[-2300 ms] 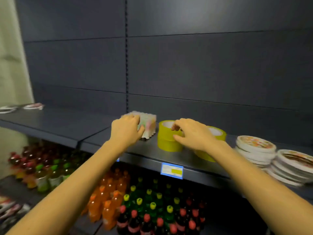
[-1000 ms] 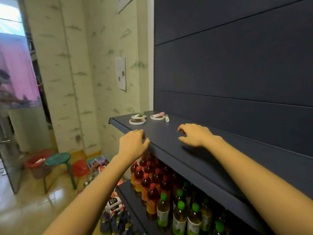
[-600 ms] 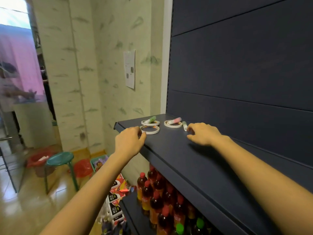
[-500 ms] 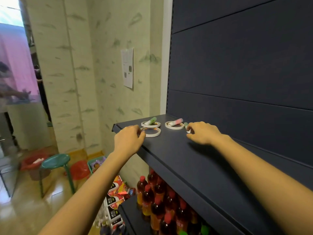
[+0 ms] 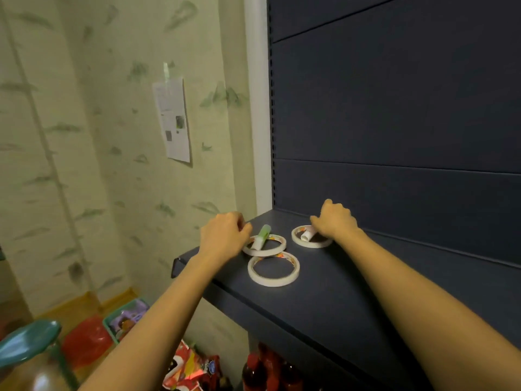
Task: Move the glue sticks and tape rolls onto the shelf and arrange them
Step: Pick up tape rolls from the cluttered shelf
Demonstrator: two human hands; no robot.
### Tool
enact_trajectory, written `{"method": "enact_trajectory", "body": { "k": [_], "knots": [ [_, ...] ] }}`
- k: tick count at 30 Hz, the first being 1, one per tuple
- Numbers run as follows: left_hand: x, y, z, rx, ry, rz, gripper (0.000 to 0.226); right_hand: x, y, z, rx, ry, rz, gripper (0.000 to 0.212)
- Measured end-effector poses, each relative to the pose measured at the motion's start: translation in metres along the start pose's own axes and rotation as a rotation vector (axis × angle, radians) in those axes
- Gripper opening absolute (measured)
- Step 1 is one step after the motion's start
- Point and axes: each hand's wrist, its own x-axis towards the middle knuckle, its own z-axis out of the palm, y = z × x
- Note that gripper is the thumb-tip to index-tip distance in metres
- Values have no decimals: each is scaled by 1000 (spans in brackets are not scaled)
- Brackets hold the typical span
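**SHELF END: TAPE ROLLS, GLUE STICKS, HAND POSITIONS**

Reference item: front tape roll [image 5: 272, 283], lying flat near the left end of the dark shelf [image 5: 324, 303].

Writing: paper sheet [image 5: 172, 119] taped to the wall, up and left of the front tape roll; print too small to read. Coloured print inside the tape rolls, illegible.

Behind the front tape roll, touching or nearly so: left tape roll [image 5: 265, 253], flat, with a green glue stick [image 5: 262, 235] lying across it.

Behind and right, apart: right tape roll [image 5: 307, 244], flat, with a pale glue stick [image 5: 306, 235] inside, mostly hidden by the right hand [image 5: 334, 221].

Right hand: fingers curled down over that glue stick; grip not determinable.

Left hand [image 5: 222, 238]: behind and left, fingers curled at the left roll's edge; grip not determinable.

Below and left, on the floor: green basket [image 5: 127, 320] holding purple packets, blurred. Directly below: red-capped bottles [image 5: 265, 368], cut off by the frame edge.
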Motion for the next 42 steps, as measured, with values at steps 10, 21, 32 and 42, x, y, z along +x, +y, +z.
{"method": "enact_trajectory", "body": {
  "k": [10, 21, 32, 42],
  "knots": [
    [47, -23, 26, -28, -113, 131, 28, 33, -17, 23, 101, 26, 87, 52],
    [75, 3, 56, 54, -294, 151, 48, -12, 13, -31, 141, 243, -103, 33],
    [38, 108, -16, -442, -71, 272, 36, -116, 100, -108, 267, 411, -50, 27],
    [-105, 305, -42, -754, -287, 563, 18, -295, 235, -203, 208, 597, 151, 28]
  ]
}}
